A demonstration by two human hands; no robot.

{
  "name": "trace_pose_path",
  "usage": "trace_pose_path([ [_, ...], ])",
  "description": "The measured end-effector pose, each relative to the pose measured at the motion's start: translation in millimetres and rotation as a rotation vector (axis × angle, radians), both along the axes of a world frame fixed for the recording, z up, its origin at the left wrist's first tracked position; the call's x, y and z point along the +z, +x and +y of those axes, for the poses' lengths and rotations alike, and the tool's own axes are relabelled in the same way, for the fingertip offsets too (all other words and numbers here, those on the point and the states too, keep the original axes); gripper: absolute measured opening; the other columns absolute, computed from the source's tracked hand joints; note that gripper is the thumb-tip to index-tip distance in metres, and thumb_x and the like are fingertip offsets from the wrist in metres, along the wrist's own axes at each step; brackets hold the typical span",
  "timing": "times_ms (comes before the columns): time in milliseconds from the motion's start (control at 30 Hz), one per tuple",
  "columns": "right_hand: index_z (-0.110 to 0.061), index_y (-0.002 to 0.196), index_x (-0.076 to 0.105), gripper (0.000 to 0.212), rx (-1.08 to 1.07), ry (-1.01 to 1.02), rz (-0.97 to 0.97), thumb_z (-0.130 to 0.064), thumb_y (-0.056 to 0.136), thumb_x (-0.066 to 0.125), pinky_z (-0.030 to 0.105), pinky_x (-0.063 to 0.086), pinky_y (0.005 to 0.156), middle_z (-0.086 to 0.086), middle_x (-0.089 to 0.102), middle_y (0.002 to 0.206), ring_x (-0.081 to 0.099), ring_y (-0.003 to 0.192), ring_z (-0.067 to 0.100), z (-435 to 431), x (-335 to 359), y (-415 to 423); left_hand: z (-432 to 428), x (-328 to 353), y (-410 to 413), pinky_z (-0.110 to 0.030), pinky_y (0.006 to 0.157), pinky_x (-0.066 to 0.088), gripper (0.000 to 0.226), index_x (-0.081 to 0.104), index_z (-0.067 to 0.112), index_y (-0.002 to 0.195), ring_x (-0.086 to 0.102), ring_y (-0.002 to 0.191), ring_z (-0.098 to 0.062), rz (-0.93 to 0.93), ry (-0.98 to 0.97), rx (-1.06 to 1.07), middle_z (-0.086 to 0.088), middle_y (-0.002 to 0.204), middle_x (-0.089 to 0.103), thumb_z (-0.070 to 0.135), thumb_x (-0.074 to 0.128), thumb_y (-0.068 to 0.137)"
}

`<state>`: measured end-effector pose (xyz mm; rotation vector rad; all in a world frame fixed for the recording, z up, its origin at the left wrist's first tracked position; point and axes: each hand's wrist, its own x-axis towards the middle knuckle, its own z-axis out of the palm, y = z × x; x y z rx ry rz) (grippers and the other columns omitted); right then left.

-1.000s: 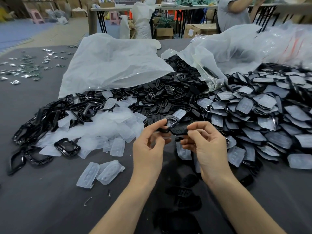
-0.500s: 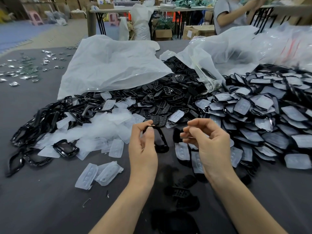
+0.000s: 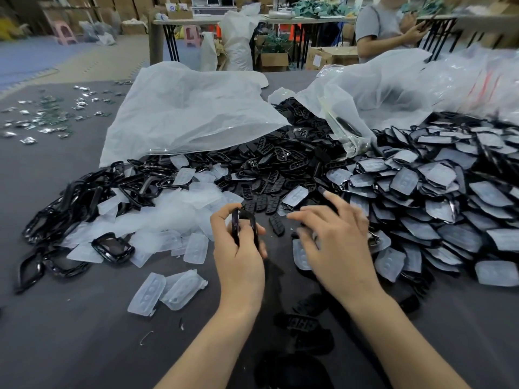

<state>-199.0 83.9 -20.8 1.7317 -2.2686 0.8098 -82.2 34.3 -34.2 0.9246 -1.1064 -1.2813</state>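
Left hand [image 3: 241,258] centre frame, fingers curled round black frame [image 3: 243,223], held upright above grey table [image 3: 70,341]; right hand [image 3: 335,248] just right, fingers spread, hovering over heap of assembled pieces [image 3: 438,203]

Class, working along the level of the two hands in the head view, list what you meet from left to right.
heap of black frames → pile of clear covers → left hand gripping a black frame → right hand, fingers spread → heap of covered pieces
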Motion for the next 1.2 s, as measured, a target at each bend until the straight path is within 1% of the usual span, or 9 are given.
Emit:
trace_pose_path([
  [133,-0.036,0.125,0.058,0.032,0.073,0.323,0.134,-0.041,0.097,0.045,0.052,-0.024,0.108,-0.012,0.057,0.132,0.016,0.145,0.019,-15.2,-4.9,25.3,-1.6,0.8,1.0,-0.02,0.049,0.04,0.042,0.049,0.029,0.098,0.045,0.049,-0.009,0.076,0.047,0.017,0.003,0.071,0.058,-0.01,0.035,0.091],
  [200,-0.029,0.114,0.065,0.026,0.045,0.33,0.185,-0.038,0.095,0.049,0.053,-0.027,0.106,-0.01,0.065,0.119,0.027,0.142,0.019,-16.5,-4.9,31.3,-2.0,0.2,0.6,-0.023,0.051,0.041,0.043,0.049,0.029,0.099,0.045,0.051,-0.011,0.062,0.05,0.009,0.004,0.072,0.059,-0.011,0.035,0.089],
  [300,-0.019,0.08,0.067,0.007,0.011,0.175,0.206,-0.023,0.079,0.073,0.057,-0.003,0.114,-0.004,0.071,0.078,0.058,0.115,0.025,-12.8,-1.7,36.3,-1.9,-2.7,-0.3,-0.024,0.053,0.04,0.046,0.049,0.032,0.097,0.047,0.053,-0.011,0.032,0.045,0.001,0.009,0.07,0.061,-0.011,0.035,0.087],
  [433,-0.016,0.078,0.061,0.027,0.028,0.094,0.178,-0.008,0.062,0.082,0.061,0.029,0.108,-0.001,0.066,0.068,0.065,0.094,0.026,-10.3,-1.0,41.4,-2.3,-6.0,0.0,-0.021,0.059,0.044,0.045,0.049,0.031,0.096,0.052,0.059,-0.008,-0.032,0.03,0.026,0.011,0.072,0.063,-0.01,0.035,0.087],
  [600,-0.012,0.093,0.064,0.023,0.05,-0.032,0.071,-0.002,0.075,0.073,0.048,0.027,0.114,0.0,0.066,0.081,0.063,0.094,0.023,-4.9,1.1,32.6,-5.3,-6.6,-0.4,-0.02,0.07,0.052,0.044,0.05,0.028,0.119,0.068,0.074,-0.008,-0.131,-0.018,0.025,0.007,0.091,0.072,-0.007,0.039,0.095],
  [700,-0.012,0.092,0.066,0.02,0.135,-0.218,-0.23,0.002,0.078,0.071,0.024,0.048,0.089,-0.003,0.064,0.085,0.063,0.082,0.014,2.6,5.2,23.3,-7.2,-5.9,-1.6,-0.016,0.074,0.054,0.04,0.052,0.012,0.133,0.072,0.083,-0.008,-0.112,-0.025,-0.012,0.002,0.101,0.073,-0.004,0.047,0.097],
  [833,-0.02,0.092,0.064,0.023,0.122,-0.342,-0.637,-0.001,0.08,0.071,0.009,0.048,0.072,-0.012,0.066,0.081,0.065,0.079,0.002,6.1,9.1,15.2,-5.2,-8.8,-2.0,-0.026,0.083,0.055,0.036,0.061,0.013,0.128,0.071,0.096,-0.01,-0.089,0.001,-0.105,0.004,0.1,0.075,0.003,0.058,0.093],
  [1033,-0.027,0.086,0.07,0.024,0.146,-0.373,-0.909,-0.004,0.083,0.069,0.012,0.051,0.071,-0.013,0.072,0.081,0.068,0.076,0.002,5.5,11.9,8.2,-5.4,-7.5,-0.7,-0.027,0.084,0.056,0.031,0.064,0.008,0.125,0.071,0.098,-0.017,-0.132,-0.014,-0.267,-0.003,0.101,0.075,0.005,0.056,0.095],
  [1200,-0.027,0.085,0.073,0.029,0.152,-0.39,-1.007,0.002,0.085,0.065,0.008,0.049,0.065,-0.013,0.073,0.08,0.068,0.076,-0.001,5.3,15.6,6.5,1.0,-3.2,-0.6,-0.022,0.073,0.057,0.039,0.054,0.008,0.134,0.074,0.085,-0.019,-0.156,-0.049,-0.428,0.003,0.091,0.076,-0.002,0.047,0.098],
])
